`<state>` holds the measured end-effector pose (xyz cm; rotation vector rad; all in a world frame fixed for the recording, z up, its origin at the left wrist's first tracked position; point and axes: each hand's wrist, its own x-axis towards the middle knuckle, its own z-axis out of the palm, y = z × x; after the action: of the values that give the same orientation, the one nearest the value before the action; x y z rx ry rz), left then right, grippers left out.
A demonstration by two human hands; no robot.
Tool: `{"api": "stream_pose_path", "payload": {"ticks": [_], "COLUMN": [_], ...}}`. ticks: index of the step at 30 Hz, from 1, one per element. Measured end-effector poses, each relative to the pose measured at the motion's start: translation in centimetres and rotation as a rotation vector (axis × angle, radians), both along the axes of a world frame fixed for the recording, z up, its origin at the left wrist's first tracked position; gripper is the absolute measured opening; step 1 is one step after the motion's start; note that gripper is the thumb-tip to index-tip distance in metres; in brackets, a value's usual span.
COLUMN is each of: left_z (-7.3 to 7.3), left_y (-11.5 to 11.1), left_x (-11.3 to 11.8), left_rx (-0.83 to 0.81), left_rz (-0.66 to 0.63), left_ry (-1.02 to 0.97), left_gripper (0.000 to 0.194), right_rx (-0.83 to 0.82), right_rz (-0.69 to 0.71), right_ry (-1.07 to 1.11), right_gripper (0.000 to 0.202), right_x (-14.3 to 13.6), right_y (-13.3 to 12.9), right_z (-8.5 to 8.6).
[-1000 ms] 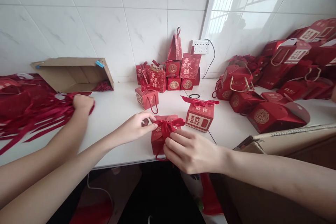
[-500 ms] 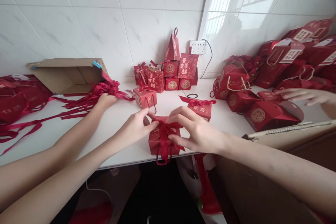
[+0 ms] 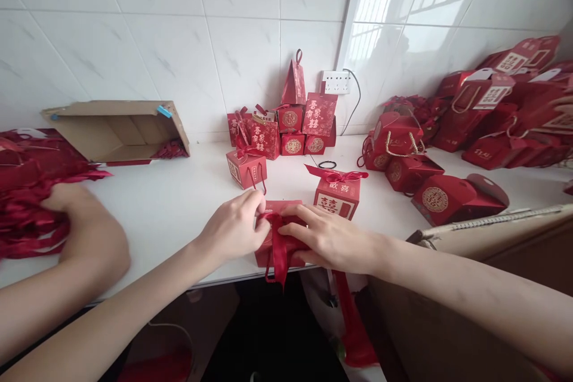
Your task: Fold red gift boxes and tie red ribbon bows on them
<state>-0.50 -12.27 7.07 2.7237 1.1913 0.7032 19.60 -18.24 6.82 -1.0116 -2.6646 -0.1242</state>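
Note:
At the table's front edge sits a red gift box (image 3: 293, 245), partly covered by both hands. A red ribbon (image 3: 280, 250) lies across its top, one tail hanging past the edge. My left hand (image 3: 239, 224) pinches the ribbon at the box's upper left, fingers curled. My right hand (image 3: 329, 236) is on the box's right side, its fingers bent over the ribbon's knot area; the fingertips are partly hidden. Just behind stands another red gift box (image 3: 336, 194) with a ribbon bow on top. A smaller bowed box (image 3: 246, 167) with cord handles is behind my left hand.
A co-worker's hand (image 3: 67, 203) is in a heap of red ribbons (image 3: 31, 209) at left. An open cardboard box (image 3: 120, 131) lies by the wall. Stacked red boxes (image 3: 293, 119) stand centre back; more red boxes (image 3: 456, 197) fill the right, beside a carton edge (image 3: 496, 221).
The co-worker's arm has swept the ribbons leftward. A hand at the far right has moved back toward the piled boxes. My left fingers have curled in tighter, and my right hand has lowered slightly.

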Motion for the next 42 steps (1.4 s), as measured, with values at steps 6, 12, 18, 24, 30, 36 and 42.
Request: {"api": "stream_pose_path", "payload": {"ticks": [6, 12, 18, 24, 30, 36, 42], "left_z": [1.5, 1.4, 1.3, 1.1, 1.4, 1.8, 1.8], "left_y": [0.5, 2.1, 2.4, 2.4, 2.2, 1.7, 1.9], "left_x": [-0.4, -0.2, -0.3, -0.6, -0.4, 0.4, 0.5], "left_rx": [-0.485, -0.547, -0.628, -0.612, -0.653, -0.932, -1.046], "left_rz": [-0.071, -0.003, -0.085, -0.066, -0.143, -0.153, -0.146], "left_ry": [-0.171, -0.082, -0.072, -0.008, -0.131, -0.291, -0.389], "left_gripper": [0.031, 0.036, 0.034, 0.034, 0.036, 0.036, 0.034], "right_rx": [-0.026, -0.037, -0.047, -0.063, -0.060, -0.096, -0.101], "right_rz": [-0.010, -0.008, -0.020, -0.012, -0.011, -0.016, -0.012], "right_ry": [0.002, 0.013, 0.007, 0.005, 0.014, 0.014, 0.027], "right_gripper": [0.032, 0.033, 0.032, 0.033, 0.032, 0.034, 0.034], "right_x": [0.1, 0.1, 0.1, 0.2, 0.2, 0.2, 0.3], "right_y": [0.1, 0.1, 0.1, 0.0, 0.0, 0.0, 0.0], "right_z": [0.0, 0.0, 0.1, 0.2, 0.2, 0.3, 0.3]}}
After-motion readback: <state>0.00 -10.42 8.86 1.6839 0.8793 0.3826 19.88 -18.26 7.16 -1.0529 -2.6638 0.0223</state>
